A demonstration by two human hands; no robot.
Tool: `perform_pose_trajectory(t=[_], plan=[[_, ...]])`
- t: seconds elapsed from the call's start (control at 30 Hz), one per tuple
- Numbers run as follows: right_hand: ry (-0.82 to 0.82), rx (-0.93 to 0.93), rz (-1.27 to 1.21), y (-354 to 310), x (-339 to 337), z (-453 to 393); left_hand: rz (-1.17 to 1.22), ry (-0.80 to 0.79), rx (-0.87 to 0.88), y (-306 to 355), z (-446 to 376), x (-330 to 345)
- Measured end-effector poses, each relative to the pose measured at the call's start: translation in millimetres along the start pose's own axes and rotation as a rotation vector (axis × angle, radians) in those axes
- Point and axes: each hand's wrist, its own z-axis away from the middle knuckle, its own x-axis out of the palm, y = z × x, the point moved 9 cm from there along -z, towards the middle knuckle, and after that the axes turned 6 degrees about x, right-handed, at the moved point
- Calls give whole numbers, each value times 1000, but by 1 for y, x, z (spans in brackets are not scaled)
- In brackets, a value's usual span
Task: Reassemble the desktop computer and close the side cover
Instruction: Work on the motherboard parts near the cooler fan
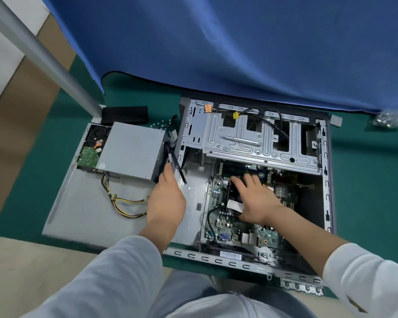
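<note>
The open computer case lies on its side on the green mat, its motherboard exposed. My right hand lies flat inside, fingers spread over the black CPU cooler. My left hand rests on the case's left edge, its fingers curled by a black strip; whether it grips the strip is unclear. The grey power supply and a hard drive sit on the detached side cover to the left. A silver drive cage spans the case's far half.
A blue cloth hangs over the far side of the table. A grey pole runs diagonally at the left. A black box and loose screws lie behind the power supply. Yellow-black cables trail across the cover.
</note>
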Motion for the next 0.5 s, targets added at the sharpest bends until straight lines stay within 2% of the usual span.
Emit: perform_pose_trajectory(t=[0.27, 0.4, 0.5], plan=[[5, 8, -47, 2, 11, 11, -16, -7, -8, 0, 0, 0], [-3, 18, 67, 4, 14, 12, -7, -4, -7, 0, 0, 0], [4, -10, -11, 1, 13, 11, -13, -5, -9, 1, 0, -1]])
